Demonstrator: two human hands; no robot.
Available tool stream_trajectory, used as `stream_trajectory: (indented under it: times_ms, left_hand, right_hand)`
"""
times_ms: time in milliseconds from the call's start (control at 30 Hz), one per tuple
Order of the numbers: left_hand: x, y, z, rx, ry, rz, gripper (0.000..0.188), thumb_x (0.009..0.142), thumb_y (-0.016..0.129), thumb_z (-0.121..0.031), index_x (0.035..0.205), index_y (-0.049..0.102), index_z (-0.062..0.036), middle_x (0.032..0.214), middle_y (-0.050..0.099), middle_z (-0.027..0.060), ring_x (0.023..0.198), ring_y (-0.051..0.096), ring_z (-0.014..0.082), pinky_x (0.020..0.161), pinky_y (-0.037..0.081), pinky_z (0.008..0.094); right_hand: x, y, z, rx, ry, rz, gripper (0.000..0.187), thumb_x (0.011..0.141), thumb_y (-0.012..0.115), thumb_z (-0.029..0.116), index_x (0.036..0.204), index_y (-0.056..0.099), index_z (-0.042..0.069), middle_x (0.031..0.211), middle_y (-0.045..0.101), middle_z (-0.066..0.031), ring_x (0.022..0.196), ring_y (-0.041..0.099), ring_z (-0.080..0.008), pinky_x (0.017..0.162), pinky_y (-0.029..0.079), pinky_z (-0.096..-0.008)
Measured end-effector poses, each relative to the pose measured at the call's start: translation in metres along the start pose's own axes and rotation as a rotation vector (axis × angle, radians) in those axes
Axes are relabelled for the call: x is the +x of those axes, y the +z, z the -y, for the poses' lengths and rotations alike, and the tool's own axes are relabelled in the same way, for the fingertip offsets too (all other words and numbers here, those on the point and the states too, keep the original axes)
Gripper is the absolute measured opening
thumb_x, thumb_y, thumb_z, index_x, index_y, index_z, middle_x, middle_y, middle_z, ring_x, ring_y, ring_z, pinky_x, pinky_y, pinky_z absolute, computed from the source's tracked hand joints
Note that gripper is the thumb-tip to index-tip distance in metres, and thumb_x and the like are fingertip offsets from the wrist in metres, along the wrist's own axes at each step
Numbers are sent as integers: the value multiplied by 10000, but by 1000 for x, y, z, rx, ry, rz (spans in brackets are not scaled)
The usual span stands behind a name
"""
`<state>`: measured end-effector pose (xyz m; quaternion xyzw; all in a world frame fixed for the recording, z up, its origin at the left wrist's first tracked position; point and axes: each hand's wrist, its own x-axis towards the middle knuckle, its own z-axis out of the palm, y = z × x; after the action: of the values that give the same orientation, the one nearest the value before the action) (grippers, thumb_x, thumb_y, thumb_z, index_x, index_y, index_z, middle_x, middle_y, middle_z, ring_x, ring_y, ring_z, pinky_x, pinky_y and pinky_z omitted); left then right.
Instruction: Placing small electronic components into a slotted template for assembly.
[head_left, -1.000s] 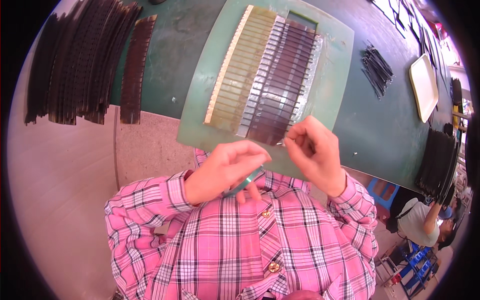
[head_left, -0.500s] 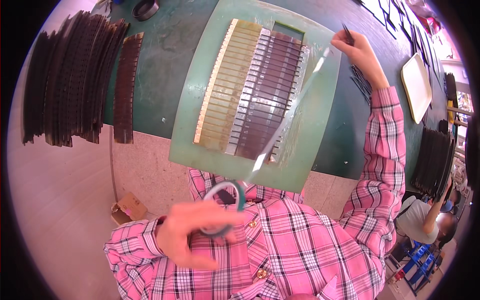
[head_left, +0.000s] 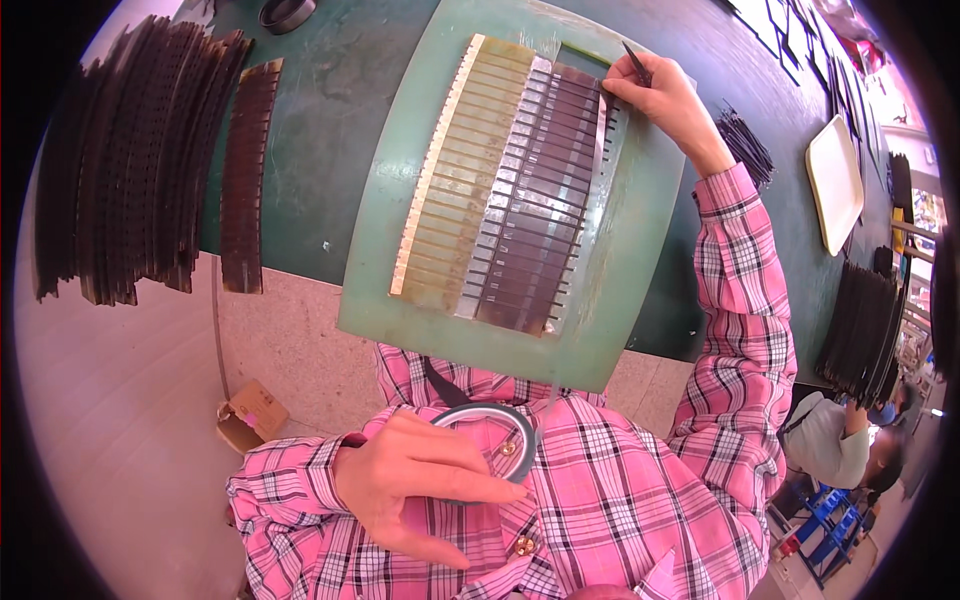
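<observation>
My left hand (head_left: 415, 485) grips a roll of clear tape (head_left: 527, 455) low in front of my shirt, its thumb held apart. A shiny strip of tape (head_left: 601, 130) stretches up from the roll along the right edge of a dark slotted strip (head_left: 540, 215). Up at that strip's top right corner, my right hand (head_left: 662, 95) pinches the tape end, with a dark pointed tool (head_left: 634, 62), perhaps tweezers, also held in its fingers. The dark strip lies beside a yellowish slotted strip (head_left: 470, 150), both on a green board (head_left: 380, 265).
Many dark slotted strips (head_left: 125, 160) stand in a stack at the left, with a single one (head_left: 250, 180) beside them. A black ring (head_left: 287, 14), thin black pieces (head_left: 745, 145) and a white tray (head_left: 834, 185) are on the table. Another person (head_left: 830, 440) works at far right.
My right hand has moved left and down to the dark strip's top corner, bringing the tape over its right edge. My left hand and the roll have shifted lower and slightly right.
</observation>
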<state>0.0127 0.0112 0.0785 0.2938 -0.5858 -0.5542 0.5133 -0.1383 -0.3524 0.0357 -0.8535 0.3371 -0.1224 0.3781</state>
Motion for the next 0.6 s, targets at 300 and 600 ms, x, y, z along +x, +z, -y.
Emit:
stream_trajectory:
  times_ms: [300,600]
  left_hand:
    - [6,-1,0,3,17,48,551,678,788,-380,1018,700,45,763,642,99,595,619,186,489,480,264]
    - [8,0,2,-23,23,24,522,678,776,-372,997,710,36,750,637,96,589,613,189,485,474,269]
  right_hand:
    - [14,-6,-5,-251,-92,124,149,855,617,123,820,527,10,687,473,-3,652,442,-98,596,391,-276]
    - [-5,5,-10,-145,-42,-135,136,866,589,103,951,534,13,719,495,-34,655,456,-105,601,398,-271]
